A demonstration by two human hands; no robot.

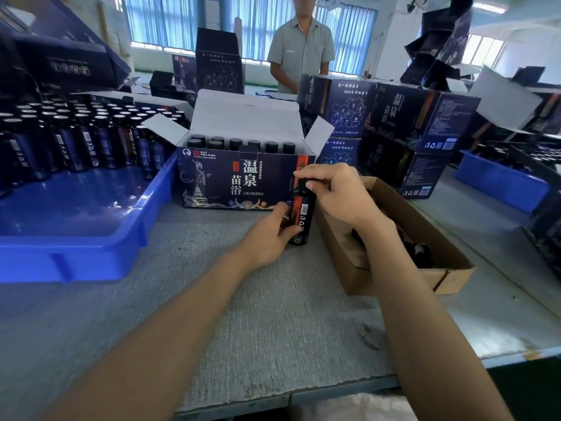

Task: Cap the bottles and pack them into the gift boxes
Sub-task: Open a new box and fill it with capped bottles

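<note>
Your left hand grips the lower body of one dark bottle, standing upright on the grey table just in front of the open gift box. Your right hand is curled over the bottle's top, fingertips pinching the black cap. Whether the cap is fully seated cannot be told; your fingers cover the joint.

Writing noted: the gift box front reads "温泉苗浴" in large characters, with "PICC" by a red mark at its upper left. The smaller lines beneath are too fine to read. The bottle label shows a barcode and recycling symbols; its other print is illegible.

At 12 o'clock from the bottle, capped bottles stand in rows inside the gift box, only their tops visible above the wall. At 9 o'clock a blue tray holds many standing bottles; their tops look silver, and the rows are cut off at the frame edge. At 3 o'clock an open cardboard box holds dark loose caps, largely hidden by your right forearm. At 1 o'clock are stacked gift boxes bearing the same characters and a map panel. A second person in a grey shirt stands across the table at 12 o'clock.
</note>
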